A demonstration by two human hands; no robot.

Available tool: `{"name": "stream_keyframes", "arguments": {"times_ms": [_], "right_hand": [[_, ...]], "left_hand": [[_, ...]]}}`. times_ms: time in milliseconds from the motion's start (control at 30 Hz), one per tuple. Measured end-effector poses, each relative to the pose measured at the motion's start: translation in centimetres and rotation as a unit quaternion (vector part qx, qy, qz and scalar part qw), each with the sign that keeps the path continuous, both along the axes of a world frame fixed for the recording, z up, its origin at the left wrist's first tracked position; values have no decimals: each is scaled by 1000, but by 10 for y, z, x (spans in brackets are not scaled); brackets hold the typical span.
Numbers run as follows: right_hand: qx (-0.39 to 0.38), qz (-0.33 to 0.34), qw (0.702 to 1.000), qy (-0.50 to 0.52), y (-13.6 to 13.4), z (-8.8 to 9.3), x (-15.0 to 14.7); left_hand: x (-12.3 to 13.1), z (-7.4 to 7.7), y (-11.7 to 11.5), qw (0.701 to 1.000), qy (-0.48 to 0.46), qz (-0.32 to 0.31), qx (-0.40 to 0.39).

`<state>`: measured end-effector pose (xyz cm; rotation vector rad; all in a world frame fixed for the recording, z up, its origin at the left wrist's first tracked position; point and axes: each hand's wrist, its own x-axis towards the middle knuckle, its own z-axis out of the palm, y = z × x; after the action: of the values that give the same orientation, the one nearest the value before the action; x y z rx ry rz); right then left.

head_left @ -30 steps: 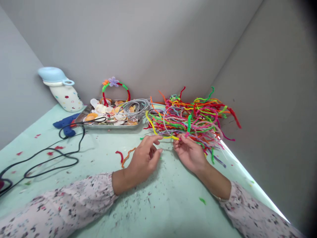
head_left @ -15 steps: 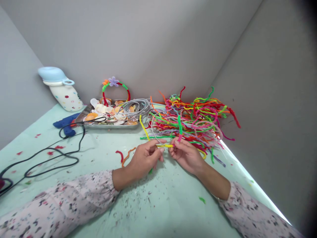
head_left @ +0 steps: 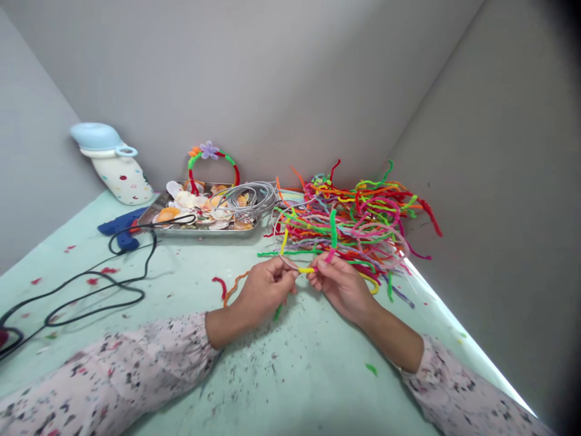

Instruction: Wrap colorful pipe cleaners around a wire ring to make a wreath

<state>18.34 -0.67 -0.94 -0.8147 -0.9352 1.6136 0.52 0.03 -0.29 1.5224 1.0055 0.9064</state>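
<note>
Between my hands is a thin grey wire hoop [head_left: 275,233], partly wrapped in fuzzy pipe cleaner. A yellow pipe cleaner [head_left: 307,270] is wound on the wire in the gap between my fingers, and its loose end stands up behind my left hand. My left hand [head_left: 265,287] is closed, thumb and forefinger pinching the wire and the yellow pipe cleaner. With thumb and fingers my right hand [head_left: 342,283] grips the wrapped part of the hoop. A pink and green wrapped stretch [head_left: 333,229] rises above it.
Behind my hands lies a heap of coloured pipe cleaners [head_left: 363,224]. A metal tray [head_left: 204,232] holds shells, coiled grey wire [head_left: 254,197] and a wrapped hoop with flowers [head_left: 209,150]. Leftward are a blue glue gun [head_left: 121,224], its black cord [head_left: 91,284] and a bottle [head_left: 120,175].
The loose yellow end has swung from leaning left to nearly upright, slightly to the right. My left fingers have closed into a tighter pinch. My right hand has barely moved.
</note>
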Motion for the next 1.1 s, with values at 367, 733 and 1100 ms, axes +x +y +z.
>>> {"name": "stream_keyframes", "arguments": {"times_ms": [367, 733, 1100], "right_hand": [[11, -19, 999, -33, 0, -2, -1], [162, -89, 962, -200, -7, -4, 0], [260, -118, 911, -297, -14, -3, 0]], "left_hand": [[0, 2, -4, 1000, -28, -10, -9], [1, 3, -3, 999, -15, 6, -36], [1, 0, 1, 998, 4, 9, -61]]}}
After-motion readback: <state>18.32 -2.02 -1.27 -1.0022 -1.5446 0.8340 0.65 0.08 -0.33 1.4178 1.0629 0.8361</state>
